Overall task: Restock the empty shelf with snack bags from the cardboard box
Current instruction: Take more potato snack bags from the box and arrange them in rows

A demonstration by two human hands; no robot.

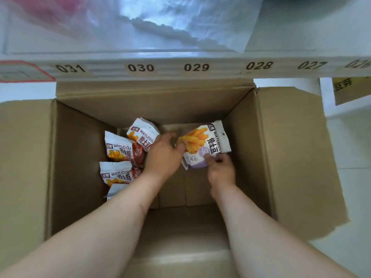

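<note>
Stock in the open brown cardboard box (84, 157) is nearly gone, seen from the head camera: four white snack bags with red panels and a picture of fries remain, bunched against the box's wall at 9 o'clock, the top one (143, 135) leaning at about 10 o'clock, two more (122, 150) (115, 173) below it, and a fourth (114, 190) half hidden under the left forearm. The right hand (220, 169) pinches the lower corner of a white and purple snack bag with fries printed on it (202, 144), thumb on its front, holding it near the middle of the box toward 1 o'clock. The left hand (163, 152) lies just beside that bag with its fingers loosely curved; its fingertips reach the bag's near edge, but I cannot tell whether its grip has closed on the bag. At 12 o'clock runs the white shelf edge with numbered labels 031 to 026 (196, 67); above it lies crumpled clear plastic sheeting (160, 23), and no bags show there. Judging from the bare box floor, most of the restocking looks done, with five bags left to move.
</note>
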